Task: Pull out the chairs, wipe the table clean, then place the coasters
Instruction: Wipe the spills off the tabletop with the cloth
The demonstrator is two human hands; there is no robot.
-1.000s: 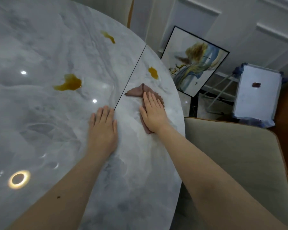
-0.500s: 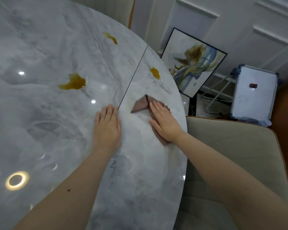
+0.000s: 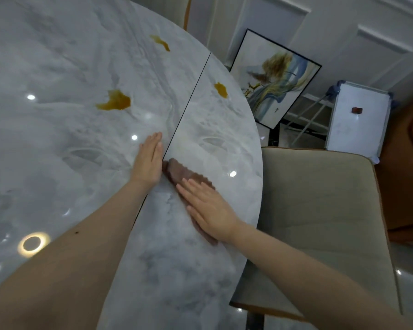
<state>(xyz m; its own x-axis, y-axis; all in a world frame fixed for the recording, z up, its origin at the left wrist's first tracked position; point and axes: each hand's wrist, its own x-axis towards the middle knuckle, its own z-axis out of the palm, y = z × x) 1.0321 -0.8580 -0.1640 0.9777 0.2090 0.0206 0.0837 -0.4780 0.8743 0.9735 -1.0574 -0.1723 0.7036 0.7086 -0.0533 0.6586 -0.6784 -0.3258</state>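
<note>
— Marble, grey-white and glossy: that is the table (image 3: 58, 163). How does the left hand (image 3: 148, 163) lie on it?

— Flat, palm down, fingers straight and together, holding nothing. Its forearm runs up from the lower left. The fingertips stop just left of the dark seam (image 3: 189, 101) that crosses the top.

— And the cloth (image 3: 181, 173)?

— Brown, with a scalloped edge, lying on the table just right of the left hand; its upper corner touches or nearly touches that hand's outer edge. Most of it stretches down under the right hand (image 3: 210, 214).

— So the right hand grips it?

— No, it presses on it with fingers straight and slightly spread, pointing up and left.

— The spills?

— Three amber ones, all beyond the fingertips: the large stain (image 3: 115, 101) up and left of the left hand, the far stain (image 3: 160, 42) further off, the small stain (image 3: 221, 89) right of the seam.

— Right of the right hand?

— The beige chair (image 3: 319, 210), close against the table edge.
</note>
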